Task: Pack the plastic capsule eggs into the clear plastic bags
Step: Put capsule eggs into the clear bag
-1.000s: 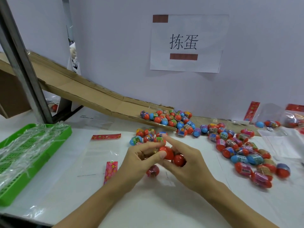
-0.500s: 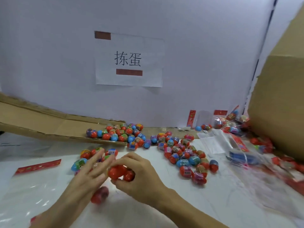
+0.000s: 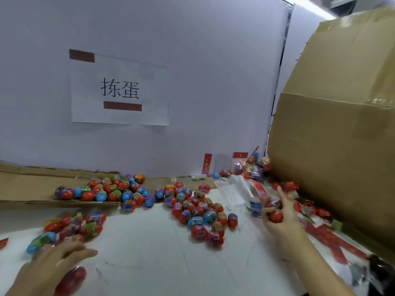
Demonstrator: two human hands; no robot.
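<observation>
My right hand (image 3: 280,218) is out at the right and closed around a few capsule eggs (image 3: 276,216), one red. It hovers beside a heap of clear bags with red header strips (image 3: 252,189). My left hand (image 3: 51,268) lies low at the bottom left, blurred, fingers over a red capsule egg (image 3: 71,278) on the table. Loose eggs lie in three groups: a centre pile (image 3: 198,212), a left cluster (image 3: 72,227), and a row on the cardboard ramp (image 3: 106,190).
A big cardboard box (image 3: 333,133) fills the right side, with filled bags (image 3: 252,167) and red strips (image 3: 327,238) at its foot. A paper sign (image 3: 119,90) hangs on the white back wall. White table surface (image 3: 154,253) runs between the hands.
My hands have parted. The right hand swung to the right with its eggs toward the bags, and the left dropped to the bottom left. The camera turned right, showing the box.
</observation>
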